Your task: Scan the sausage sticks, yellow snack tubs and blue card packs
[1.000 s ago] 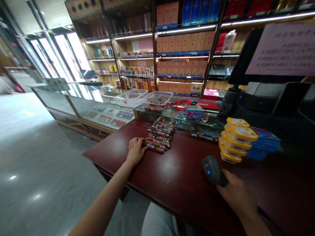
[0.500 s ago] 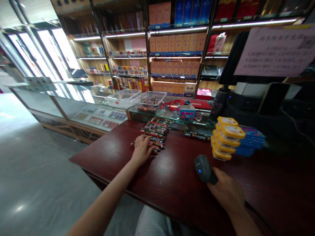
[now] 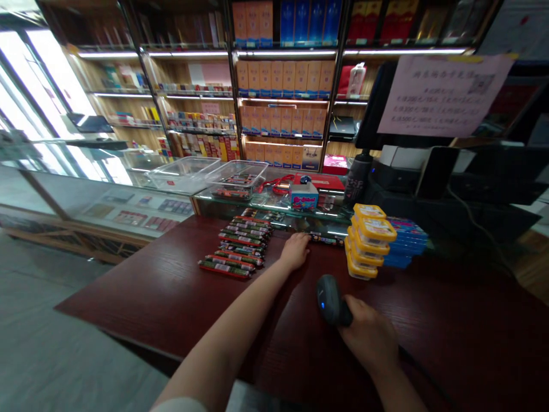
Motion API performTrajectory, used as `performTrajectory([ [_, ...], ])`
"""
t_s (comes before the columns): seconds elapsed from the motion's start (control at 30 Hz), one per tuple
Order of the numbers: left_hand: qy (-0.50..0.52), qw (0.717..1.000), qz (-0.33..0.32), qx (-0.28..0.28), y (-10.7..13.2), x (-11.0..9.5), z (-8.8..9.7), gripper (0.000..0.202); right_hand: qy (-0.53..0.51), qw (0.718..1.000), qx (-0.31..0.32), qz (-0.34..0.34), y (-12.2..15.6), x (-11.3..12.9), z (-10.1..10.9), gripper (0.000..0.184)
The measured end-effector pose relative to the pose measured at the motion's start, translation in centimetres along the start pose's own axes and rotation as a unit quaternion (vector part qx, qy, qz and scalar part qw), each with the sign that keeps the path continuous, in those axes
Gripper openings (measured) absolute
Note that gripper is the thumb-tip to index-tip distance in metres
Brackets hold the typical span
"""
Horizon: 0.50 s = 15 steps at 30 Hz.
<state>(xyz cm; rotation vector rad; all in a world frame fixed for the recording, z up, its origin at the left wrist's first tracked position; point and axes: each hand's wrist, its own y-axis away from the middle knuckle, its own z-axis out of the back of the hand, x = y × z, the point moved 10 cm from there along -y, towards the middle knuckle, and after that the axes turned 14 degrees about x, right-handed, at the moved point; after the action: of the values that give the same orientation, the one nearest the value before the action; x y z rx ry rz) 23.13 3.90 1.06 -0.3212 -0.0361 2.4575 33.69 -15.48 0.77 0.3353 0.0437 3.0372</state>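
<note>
We grip the scanner (image 3: 329,300) with our right hand (image 3: 371,335); our left hand (image 3: 295,250), grip indeterminable, nears dark packets (image 3: 328,240) at its two o'clock.

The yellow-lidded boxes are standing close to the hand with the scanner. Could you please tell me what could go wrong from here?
The stacked yellow-lidded boxes stand just beyond the right hand and its scanner; a careless swing might knock them over.

The left hand is beside the row of slim packets, its forearm near their ends; a sideways sweep could disturb the row.
</note>
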Motion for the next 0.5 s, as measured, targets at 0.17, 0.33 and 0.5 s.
performTrajectory([
  [0.17, -0.046, 0.997, 0.057, 0.021, -2.7, -0.1, -0.8, 0.034, -0.001, 1.0, 0.014, -0.004, -0.4, -0.1, -0.3, 0.02],
  [0.33, -0.077, 0.992, 0.096, 0.027, -2.9, -0.5, -0.2, 0.026, -0.013, 1.0, 0.024, 0.001, -0.7, -0.2, -0.6, 0.021],
  [0.5, -0.078, 0.99, 0.099, 0.063, -1.5, -0.6, -0.3, 0.026, -0.005, 1.0, 0.019, -0.001, -0.7, -0.2, -0.6, 0.02],
])
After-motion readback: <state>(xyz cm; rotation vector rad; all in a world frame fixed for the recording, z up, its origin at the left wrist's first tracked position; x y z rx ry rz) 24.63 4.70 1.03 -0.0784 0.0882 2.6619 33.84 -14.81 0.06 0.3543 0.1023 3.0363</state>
